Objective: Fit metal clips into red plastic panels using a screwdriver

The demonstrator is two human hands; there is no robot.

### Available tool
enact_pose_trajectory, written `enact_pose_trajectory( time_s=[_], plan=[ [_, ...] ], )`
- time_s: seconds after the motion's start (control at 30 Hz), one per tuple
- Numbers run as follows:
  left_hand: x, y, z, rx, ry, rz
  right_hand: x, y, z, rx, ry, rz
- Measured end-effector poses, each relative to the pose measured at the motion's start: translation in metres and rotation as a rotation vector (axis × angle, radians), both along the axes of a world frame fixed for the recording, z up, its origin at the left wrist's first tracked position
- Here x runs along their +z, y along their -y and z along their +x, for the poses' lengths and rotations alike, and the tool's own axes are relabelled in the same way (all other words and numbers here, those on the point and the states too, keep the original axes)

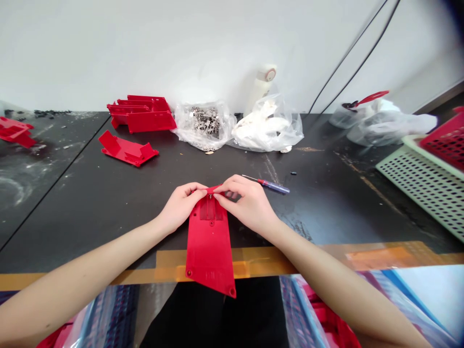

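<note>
A long red plastic panel (209, 246) lies over the table's front edge, its near end sticking out toward me. At its far end is a recess with a small metal clip (210, 195). My left hand (183, 205) is closed on the panel's far left corner, thumb beside the clip. From the other side my right hand (246, 198) grips the same end, thumb and forefinger pinched close to the clip. Whether the right fingertips also touch the clip, I cannot tell. Just beyond the right hand lies a screwdriver (273, 186) with a blue and red handle.
Farther back stand stacked red plastic parts (150, 118), with a single red part (127, 150) before them. A bag of small metal clips (206, 121), a bag of white pieces (268, 125) and a bottle (261, 87) line the wall. A pale green basket (424, 183) is at right.
</note>
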State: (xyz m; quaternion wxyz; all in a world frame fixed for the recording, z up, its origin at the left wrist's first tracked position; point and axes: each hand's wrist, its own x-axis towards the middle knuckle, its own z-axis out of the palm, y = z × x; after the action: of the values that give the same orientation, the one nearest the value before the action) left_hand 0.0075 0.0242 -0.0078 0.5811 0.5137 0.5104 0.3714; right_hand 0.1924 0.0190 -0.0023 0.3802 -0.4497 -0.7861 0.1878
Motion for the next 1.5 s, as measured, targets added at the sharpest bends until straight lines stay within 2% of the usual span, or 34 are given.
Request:
enact_pose_trajectory(
  time_s=[0.37, 0.93, 1.2, 1.5],
  plan=[
    [0.003, 0.001, -0.001, -0.038, -0.023, 0.019, 0.002, 0.001, -0.002, -0.021, 0.008, -0.026],
    [0.0, 0.001, 0.001, 0.004, -0.089, 0.066, 0.001, 0.001, -0.004, -0.053, -0.001, -0.049],
    [0.0, 0.003, 0.0, -0.013, -0.083, 0.065, 0.001, 0.003, -0.01, -0.11, -0.122, -0.245],
    [0.001, 0.002, 0.003, 0.003, -0.07, 0.037, -0.003, 0.0, -0.012, -0.088, -0.184, -0.318]
  ],
)
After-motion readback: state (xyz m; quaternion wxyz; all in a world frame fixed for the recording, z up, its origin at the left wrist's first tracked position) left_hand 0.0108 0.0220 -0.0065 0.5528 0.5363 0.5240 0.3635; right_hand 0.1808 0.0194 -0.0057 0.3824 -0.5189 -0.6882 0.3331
